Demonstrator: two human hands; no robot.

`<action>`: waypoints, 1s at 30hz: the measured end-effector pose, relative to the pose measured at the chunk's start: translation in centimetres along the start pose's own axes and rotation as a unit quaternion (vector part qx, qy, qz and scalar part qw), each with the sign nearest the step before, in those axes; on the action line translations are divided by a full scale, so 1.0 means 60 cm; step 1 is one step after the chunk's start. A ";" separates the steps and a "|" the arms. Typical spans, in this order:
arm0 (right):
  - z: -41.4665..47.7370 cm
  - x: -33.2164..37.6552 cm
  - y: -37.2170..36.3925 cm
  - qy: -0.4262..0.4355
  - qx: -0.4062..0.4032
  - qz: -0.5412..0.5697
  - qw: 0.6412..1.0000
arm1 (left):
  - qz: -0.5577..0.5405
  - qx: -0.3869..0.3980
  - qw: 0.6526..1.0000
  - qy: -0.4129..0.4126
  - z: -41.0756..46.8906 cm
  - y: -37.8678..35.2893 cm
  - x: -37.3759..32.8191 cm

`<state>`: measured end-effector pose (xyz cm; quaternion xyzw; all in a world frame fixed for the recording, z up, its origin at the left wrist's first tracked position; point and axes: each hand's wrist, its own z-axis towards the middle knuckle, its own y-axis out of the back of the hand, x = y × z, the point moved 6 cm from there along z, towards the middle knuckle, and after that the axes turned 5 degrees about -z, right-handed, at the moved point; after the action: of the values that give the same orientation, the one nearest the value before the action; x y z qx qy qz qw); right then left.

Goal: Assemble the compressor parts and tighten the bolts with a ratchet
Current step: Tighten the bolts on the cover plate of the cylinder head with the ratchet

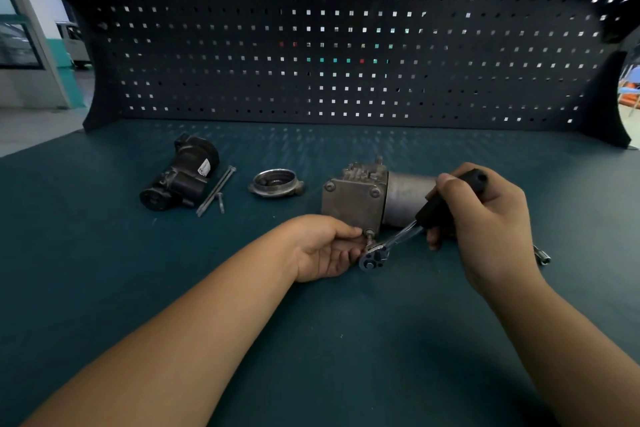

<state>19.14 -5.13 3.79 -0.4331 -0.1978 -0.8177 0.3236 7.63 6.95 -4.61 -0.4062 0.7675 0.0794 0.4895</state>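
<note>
Setting: We look down on a dark teal bench mat (104,288), backed by a black pegboard (346,45) across the upper frame.
Right hand (485,218): Fingers wrapped firmly round the black handle of the ratchet (398,239), right of centre.
Left hand (322,250): Palm up at centre, fingers curled against the ratchet's head and thumb at the housing corner. We cannot tell whether it truly clasps the head or merely steadies it.
Bolt (369,233): Lower near corner of the square end plate, with the ratchet head seated on it.
Compressor body (367,198): Lying on its side on the mat, just above both hands.
Unfitted parts: A round end cover (275,183) left of the body; further left, long bolts (216,194) and a black motor unit (180,177).
Other: A loose socket piece (542,255) at right, behind the right wrist.
Stage: We judge the end-plate bolts to be in tightening, with most assembly ahead.
Risks: The body is unclamped, so a hard pull may roll it. A tilted socket could slip and round the bolt. The left fingers lie under the head and could be pinched.
</note>
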 end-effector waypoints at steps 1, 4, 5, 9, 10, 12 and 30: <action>-0.001 0.000 0.000 0.000 -0.001 -0.004 1.000 | 0.003 -0.001 1.000 -0.001 0.000 0.000 0.000; -0.003 0.001 -0.002 -0.002 -0.008 -0.023 1.000 | 0.014 -0.004 1.000 -0.004 -0.001 0.001 0.000; -0.004 0.001 -0.002 -0.005 -0.013 -0.029 0.999 | 0.017 -0.004 1.000 -0.004 -0.001 0.001 0.000; -0.005 0.005 -0.001 -0.005 -0.026 -0.048 0.999 | 0.017 -0.002 1.000 0.001 0.000 0.001 0.001; -0.006 0.005 -0.001 -0.002 -0.024 -0.053 0.998 | 0.016 -0.003 1.000 0.001 0.000 0.001 0.001; -0.007 0.007 -0.002 0.010 -0.019 -0.068 0.997 | 0.011 -0.006 1.000 0.000 0.000 0.001 0.002; 0.007 -0.008 -0.046 -0.099 -0.022 0.277 0.955 | -0.061 -0.014 0.998 0.000 -0.006 -0.004 0.002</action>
<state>17.63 -2.73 3.49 -0.5562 -0.0832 -0.6531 0.5071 7.56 6.56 -4.46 -0.4589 0.7403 0.0606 0.4875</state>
